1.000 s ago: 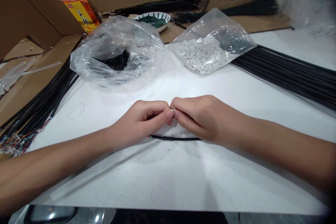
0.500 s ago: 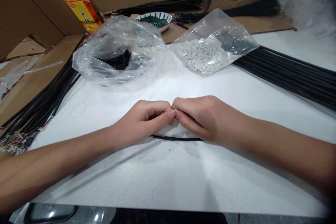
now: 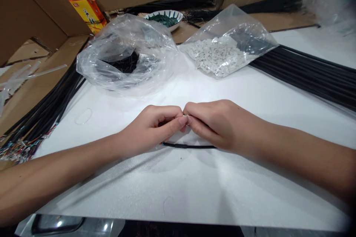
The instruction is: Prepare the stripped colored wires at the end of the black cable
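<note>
Left hand: pinching a small pale piece
Right hand: pinching it too — fingertips meeting
Black cable: just nearside of both hands
White tabletop: stretches from cable to near edge

The left hand and right hand are bare — as are the forearms — with black clothing below.

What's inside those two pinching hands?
A tiny pale piece shows between the left hand and right hand; the rest is covered, so its full shape can't be seen.
</note>
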Tool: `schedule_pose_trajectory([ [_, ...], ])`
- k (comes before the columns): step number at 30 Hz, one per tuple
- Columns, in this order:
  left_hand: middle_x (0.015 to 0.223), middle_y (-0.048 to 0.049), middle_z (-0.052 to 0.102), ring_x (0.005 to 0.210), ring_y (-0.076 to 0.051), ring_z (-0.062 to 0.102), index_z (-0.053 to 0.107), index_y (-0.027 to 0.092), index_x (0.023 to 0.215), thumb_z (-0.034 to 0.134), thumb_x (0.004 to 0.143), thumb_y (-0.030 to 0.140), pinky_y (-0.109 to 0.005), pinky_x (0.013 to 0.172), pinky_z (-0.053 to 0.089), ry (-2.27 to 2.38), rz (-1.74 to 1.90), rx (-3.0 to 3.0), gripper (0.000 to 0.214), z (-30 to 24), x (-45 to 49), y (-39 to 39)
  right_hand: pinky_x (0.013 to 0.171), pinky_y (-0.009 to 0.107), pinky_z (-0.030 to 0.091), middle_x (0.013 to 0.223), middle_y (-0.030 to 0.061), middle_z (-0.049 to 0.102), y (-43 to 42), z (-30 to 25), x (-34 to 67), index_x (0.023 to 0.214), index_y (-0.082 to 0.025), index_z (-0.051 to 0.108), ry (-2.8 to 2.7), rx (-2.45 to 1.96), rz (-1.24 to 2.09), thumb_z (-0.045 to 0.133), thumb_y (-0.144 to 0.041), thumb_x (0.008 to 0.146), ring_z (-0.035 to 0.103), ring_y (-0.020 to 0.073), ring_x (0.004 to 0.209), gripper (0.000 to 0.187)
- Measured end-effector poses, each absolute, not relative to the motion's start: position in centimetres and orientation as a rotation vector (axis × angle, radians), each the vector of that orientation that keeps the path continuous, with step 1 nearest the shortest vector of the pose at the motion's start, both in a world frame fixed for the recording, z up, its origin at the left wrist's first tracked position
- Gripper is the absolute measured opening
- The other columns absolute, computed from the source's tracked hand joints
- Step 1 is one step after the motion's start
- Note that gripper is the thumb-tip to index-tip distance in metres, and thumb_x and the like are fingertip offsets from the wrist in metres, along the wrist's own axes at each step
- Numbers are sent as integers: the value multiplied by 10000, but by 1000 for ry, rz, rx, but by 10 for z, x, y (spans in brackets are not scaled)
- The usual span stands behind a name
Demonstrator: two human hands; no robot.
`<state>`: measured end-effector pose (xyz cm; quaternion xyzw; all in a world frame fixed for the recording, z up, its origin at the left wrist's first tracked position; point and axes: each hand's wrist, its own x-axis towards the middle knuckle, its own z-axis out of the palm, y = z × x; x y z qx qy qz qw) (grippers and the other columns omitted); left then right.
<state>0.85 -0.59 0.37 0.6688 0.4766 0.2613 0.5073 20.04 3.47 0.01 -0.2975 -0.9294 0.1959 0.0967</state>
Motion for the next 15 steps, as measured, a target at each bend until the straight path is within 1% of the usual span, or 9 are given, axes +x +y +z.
schedule_pose_trajectory([
  [8, 478, 58, 395, 448, -39, 346, 585, 142, 699, 515, 913, 370, -209, 435, 234, 1126, 646, 1651, 321, 1, 7, -4, 548, 196, 232, 653, -27, 503, 35, -4, 202, 759, -153, 447, -2711, -814, 515, 315, -310, 936, 360, 43, 540, 271],
  [15, 503, 57, 412, 455, -40, 361, 586, 151, 762, 509, 921, 341, -198, 433, 267, 1064, 561, 1683, 260, 0, 2, 0, 537, 195, 240, 637, -25, 504, 36, -8, 201, 747, -157, 464, -2682, -811, 503, 330, -313, 931, 364, 44, 531, 276],
])
